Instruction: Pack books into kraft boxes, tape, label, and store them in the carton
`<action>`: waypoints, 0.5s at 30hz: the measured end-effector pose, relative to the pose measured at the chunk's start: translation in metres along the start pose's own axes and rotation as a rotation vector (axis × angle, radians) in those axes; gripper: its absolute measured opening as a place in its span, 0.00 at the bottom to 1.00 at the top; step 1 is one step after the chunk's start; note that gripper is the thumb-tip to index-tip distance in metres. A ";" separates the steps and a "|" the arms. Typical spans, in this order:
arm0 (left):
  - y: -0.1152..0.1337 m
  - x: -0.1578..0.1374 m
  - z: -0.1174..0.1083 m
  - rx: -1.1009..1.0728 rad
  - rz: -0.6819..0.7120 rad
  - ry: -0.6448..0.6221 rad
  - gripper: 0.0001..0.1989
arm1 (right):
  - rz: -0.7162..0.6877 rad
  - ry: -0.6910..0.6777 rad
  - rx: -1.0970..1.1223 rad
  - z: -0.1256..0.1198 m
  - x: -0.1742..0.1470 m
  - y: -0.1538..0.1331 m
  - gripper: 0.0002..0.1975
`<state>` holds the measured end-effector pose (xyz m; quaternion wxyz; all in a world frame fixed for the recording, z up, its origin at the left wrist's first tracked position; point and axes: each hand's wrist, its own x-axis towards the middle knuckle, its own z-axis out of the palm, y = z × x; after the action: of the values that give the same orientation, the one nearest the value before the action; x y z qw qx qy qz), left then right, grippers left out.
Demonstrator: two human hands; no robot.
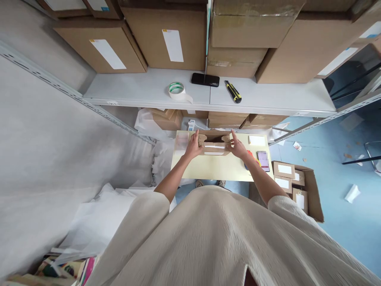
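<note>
Between my two hands is a small brown cardboard box (214, 150) with a white label on its near side. Its top is partly open, showing a dark inside and side flaps. At its left end, my left hand (194, 145) grips with the thumb in front and a finger up along the side. My right hand (237, 145) holds the right end the same way, index finger pointing up. Underneath is the pale yellow table (205, 171). Close to my right forearm lie a phone with a lit screen (263, 161) and a colourful roundish item (249, 155), partly hidden.
The grey shelf (133, 89) above the table holds a tape roll (176, 90), a black phone (205, 80), a yellow utility knife (233, 92) and large cartons (178, 47). An open carton (316, 198) with several small boxes stands right. White packing sheets (98, 218) lie left.
</note>
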<state>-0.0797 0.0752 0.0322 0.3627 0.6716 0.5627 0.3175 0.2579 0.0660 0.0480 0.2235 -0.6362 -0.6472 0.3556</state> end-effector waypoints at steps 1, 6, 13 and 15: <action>-0.001 0.001 0.000 0.002 -0.012 -0.012 0.55 | -0.005 0.001 -0.006 0.000 0.001 0.000 0.53; -0.005 -0.003 0.003 0.000 -0.032 -0.001 0.39 | -0.028 0.011 0.006 0.004 -0.004 0.004 0.36; -0.009 -0.009 0.015 0.006 -0.043 -0.012 0.32 | 0.016 -0.012 0.027 0.012 -0.013 0.008 0.36; -0.008 -0.009 0.018 -0.001 -0.050 -0.019 0.32 | 0.016 0.002 0.028 0.011 -0.014 0.008 0.37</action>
<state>-0.0701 0.0647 0.0154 0.3761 0.6603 0.5755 0.3022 0.2559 0.0501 0.0369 0.2302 -0.6385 -0.6369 0.3658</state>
